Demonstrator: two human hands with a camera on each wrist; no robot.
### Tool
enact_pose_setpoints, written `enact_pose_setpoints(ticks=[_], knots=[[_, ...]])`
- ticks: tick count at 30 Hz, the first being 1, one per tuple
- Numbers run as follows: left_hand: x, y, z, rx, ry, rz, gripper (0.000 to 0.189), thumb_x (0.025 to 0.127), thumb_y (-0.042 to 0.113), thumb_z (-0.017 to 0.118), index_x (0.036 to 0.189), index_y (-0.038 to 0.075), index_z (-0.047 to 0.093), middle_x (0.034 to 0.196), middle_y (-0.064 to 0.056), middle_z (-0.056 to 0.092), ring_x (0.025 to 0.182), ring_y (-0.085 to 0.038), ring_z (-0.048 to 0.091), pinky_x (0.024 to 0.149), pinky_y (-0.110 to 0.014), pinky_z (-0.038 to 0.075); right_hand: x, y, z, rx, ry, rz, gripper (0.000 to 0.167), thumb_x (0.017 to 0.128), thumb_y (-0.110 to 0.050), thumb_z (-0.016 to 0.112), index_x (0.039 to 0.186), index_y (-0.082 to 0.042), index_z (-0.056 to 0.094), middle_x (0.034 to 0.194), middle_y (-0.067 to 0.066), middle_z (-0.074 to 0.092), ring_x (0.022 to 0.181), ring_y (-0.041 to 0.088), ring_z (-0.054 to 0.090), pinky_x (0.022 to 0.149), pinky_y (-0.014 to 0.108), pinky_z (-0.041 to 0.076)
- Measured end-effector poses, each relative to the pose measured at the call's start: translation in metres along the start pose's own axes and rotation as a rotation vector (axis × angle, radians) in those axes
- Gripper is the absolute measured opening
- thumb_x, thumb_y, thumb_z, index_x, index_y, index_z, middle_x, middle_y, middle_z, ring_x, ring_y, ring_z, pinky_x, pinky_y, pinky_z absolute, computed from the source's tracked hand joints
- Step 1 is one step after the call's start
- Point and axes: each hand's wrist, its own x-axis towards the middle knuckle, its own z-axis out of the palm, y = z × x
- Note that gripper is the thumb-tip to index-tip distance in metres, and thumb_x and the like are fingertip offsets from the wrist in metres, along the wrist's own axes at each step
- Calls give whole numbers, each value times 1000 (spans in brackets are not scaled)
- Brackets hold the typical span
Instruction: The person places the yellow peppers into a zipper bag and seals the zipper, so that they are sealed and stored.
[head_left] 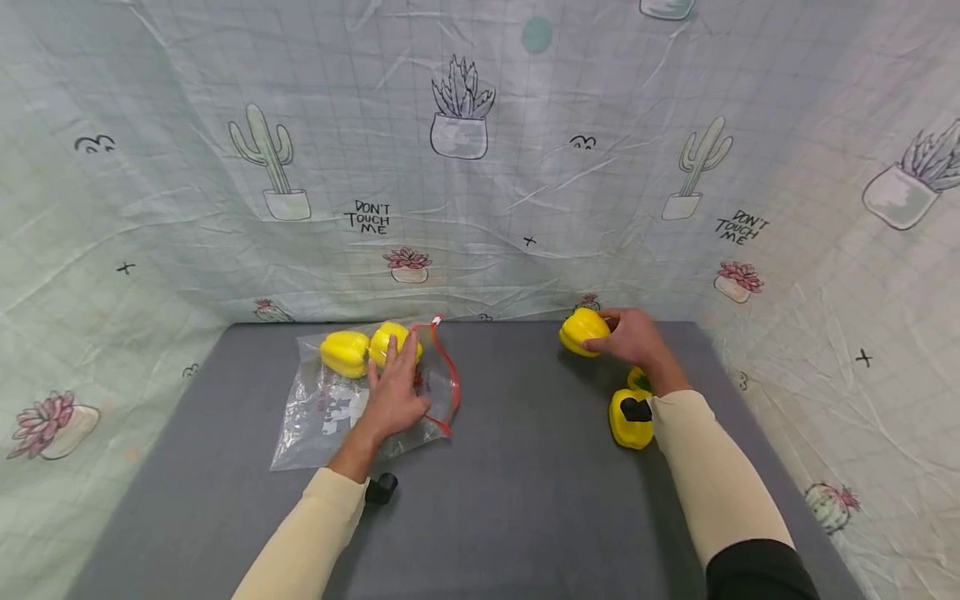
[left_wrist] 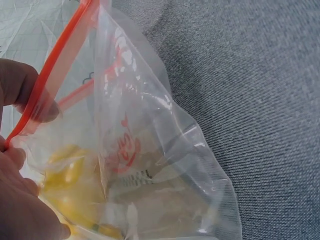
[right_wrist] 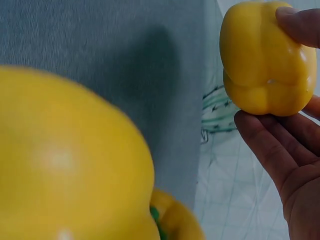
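A clear zip bag (head_left: pixel 300 433) with a red-orange rim lies at the left of the table, with two yellow bell peppers (head_left: pixel 345 354) in it. My left hand (head_left: pixel 390 400) is at the bag's mouth. In the left wrist view, a digit reaches behind the orange rim (left_wrist: pixel 50 67) while other fingers stay on the near side, holding the bag's edge. My right hand (head_left: pixel 633 342) grips another yellow bell pepper (right_wrist: pixel 265 60), thumb on one side and fingers on the other, raised above the table's back right.
Near my right forearm, one yellow bell pepper (head_left: pixel 628 429) sits on the grey table (head_left: pixel 517 500), and a second pepper (head_left: pixel 637 379) with a green stem is partly hidden behind the wrist. A printed cloth (head_left: pixel 510 192) hangs behind the table and along its sides.
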Motion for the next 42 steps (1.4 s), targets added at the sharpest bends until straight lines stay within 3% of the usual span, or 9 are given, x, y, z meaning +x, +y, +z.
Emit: enact_pose_setpoints(ticks=[13, 32, 42], knots=[[-1, 2, -1, 4, 21, -8, 104, 78, 8, 60, 168, 6, 10, 177, -13, 14, 164, -41, -3, 119, -79, -7, -2, -14, 21, 51, 0, -137, 71, 87, -29, 82, 147, 0, 57, 139, 24, 66, 118, 38, 66, 102, 53, 54], [2, 3, -2, -4, 6, -25, 104, 78, 9, 60, 169, 8, 8, 177, -11, 12, 165, -39, -7, 121, -78, -9, -4, -24, 37, 102, -24, -152, 74, 85, -29, 85, 148, -1, 57, 138, 21, 68, 119, 36, 66, 105, 52, 54], [1, 4, 1, 13, 14, -21, 104, 78, 9, 60, 168, 7, 8, 177, -13, 14, 164, -41, -4, 120, -79, -7, -6, -31, 48, 99, -36, -207, 70, 84, -31, 86, 143, -2, 61, 135, 19, 70, 116, 34, 68, 102, 51, 55]])
